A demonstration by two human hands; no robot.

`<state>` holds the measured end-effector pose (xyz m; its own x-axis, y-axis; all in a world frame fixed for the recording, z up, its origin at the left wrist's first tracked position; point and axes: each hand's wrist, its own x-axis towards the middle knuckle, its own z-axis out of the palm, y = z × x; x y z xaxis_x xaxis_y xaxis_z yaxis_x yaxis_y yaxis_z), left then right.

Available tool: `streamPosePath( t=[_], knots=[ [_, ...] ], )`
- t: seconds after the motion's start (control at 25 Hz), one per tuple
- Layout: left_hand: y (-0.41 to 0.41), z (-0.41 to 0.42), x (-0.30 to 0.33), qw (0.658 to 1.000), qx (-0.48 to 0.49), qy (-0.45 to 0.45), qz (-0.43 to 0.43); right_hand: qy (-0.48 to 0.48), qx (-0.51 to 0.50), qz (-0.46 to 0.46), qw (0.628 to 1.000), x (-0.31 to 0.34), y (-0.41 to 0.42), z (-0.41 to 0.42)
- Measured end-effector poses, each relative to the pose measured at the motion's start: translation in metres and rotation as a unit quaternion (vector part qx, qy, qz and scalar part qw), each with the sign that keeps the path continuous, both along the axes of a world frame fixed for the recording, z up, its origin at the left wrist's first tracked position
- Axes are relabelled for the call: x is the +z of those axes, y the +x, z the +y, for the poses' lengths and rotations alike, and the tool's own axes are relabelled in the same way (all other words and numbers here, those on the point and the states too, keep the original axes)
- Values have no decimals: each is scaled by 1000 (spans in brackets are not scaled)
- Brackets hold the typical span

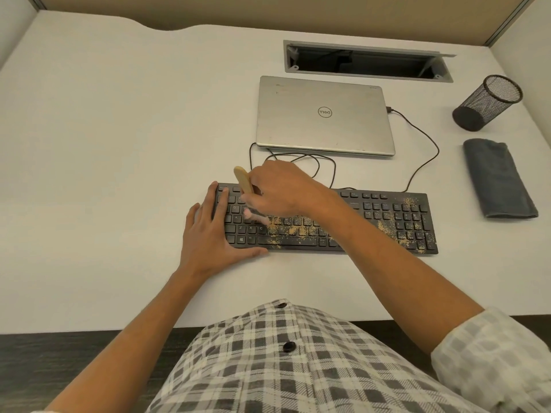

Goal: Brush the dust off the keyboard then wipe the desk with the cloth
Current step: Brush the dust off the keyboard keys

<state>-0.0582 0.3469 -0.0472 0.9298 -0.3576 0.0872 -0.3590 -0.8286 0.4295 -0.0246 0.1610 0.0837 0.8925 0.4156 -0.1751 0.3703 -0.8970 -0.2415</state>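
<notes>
The right hand (278, 187) curls its fingers around a wooden brush (244, 180), bristles down on the keyboard (384, 217) just beneath them. The left hand (208, 234) lies flat, fingers straight, on the keyboard's left end. Dust (290, 229) lies right of the bristles. The cloth (499, 177) sits folded, well apart on the right.

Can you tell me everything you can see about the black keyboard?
The keyboard is black, flat and full-size, plastic by its look, with a number pad at its right end. It lies on the white desk in front of a closed silver laptop. Tan dust speckles its middle keys and number pad. The left hand rests flat on its left end, while the right hand holds a wooden-handled brush with its bristles down on the keys.
</notes>
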Motion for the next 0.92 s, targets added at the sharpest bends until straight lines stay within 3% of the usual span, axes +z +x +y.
streamPosePath(
  t=[0.12, 0.28, 0.48, 0.8, 0.92],
  knots=[
    [0, 0, -1, 1000, 1, 0, -3, -27, -11, -6, 1000, 3, 3, -7],
    [1, 0, -2, 1000, -1, 0, 0, 49, -25, -9, 998, -5, -2, -3],
    [0, 0, -2, 1000, -1, 1, -2, -36, -27, -14, 999, 1, -1, -13],
    [0, 0, -1, 1000, 1, 5, 0, 17, -58, 18, 998, -2, -16, -19],
    [0, 0, -2, 1000, -1, 3, 1, 40, -69, -12, 997, -2, -18, -20]
  ],
)
